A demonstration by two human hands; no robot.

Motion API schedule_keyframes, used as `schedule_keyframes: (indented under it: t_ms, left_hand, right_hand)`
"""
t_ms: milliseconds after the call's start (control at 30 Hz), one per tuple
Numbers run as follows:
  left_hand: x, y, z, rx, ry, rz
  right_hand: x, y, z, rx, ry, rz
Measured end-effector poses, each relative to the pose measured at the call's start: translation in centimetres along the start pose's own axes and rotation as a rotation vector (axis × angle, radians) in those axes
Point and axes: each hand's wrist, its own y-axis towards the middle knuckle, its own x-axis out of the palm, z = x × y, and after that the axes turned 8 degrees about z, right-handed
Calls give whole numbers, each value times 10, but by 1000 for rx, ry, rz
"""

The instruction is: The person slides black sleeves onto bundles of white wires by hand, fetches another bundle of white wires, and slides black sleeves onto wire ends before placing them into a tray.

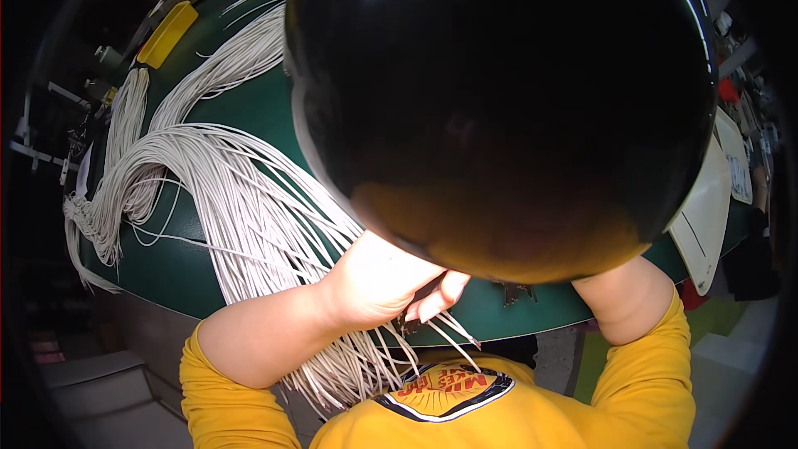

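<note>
A large bundle of thin white wires (224, 208) lies across the green tabletop and hangs over its near edge on my left. My left hand (378, 278) rests over the near ends of these wires, its fingers curled together. A few wire ends stick out just below the fingertips, but what the fingers hold is hidden. Of my right arm (628, 299) the forearm and wrist show; the right hand itself is covered by a big glossy black dome (499, 116). Small dark brown pieces (517, 291) lie on the table under the dome's near rim.
The dome hides much of the green table (249, 112). More white wires (220, 66) lie farther back on the left, near a yellow tray (167, 35). White panel-like trays (702, 216) stand at the right edge. A pale box-like piece (108, 391) is at lower left.
</note>
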Motion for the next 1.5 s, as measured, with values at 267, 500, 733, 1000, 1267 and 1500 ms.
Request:
schedule_keyframes:
  t_ms: [267, 500, 733, 1000, 1267, 1500]
  left_hand:
    - [-3, 2, -5, 52, -93, -34]
    - [-2, 3, -4, 132, -189, -105]
    - [1, 5, 1, 62, -114, 9]
    - [-1, 2, 4, 120, -71, -34]
    - [-2, 3, 2, 74, -138, -30]
    - [4, 3, 1, 22, -63, -6]
  right_hand:
    - [7, 2, -5, 55, -94, 35]
    - [-10, 8, 2, -52, -7, -290]
    - [0, 14, 28, -615, -389, 199]
    - [-9, 4, 10, -253, -84, -46]
    - [-11, 3, 17, -210, -249, 26]
    - [-8, 8, 20, -393, -14, 46]
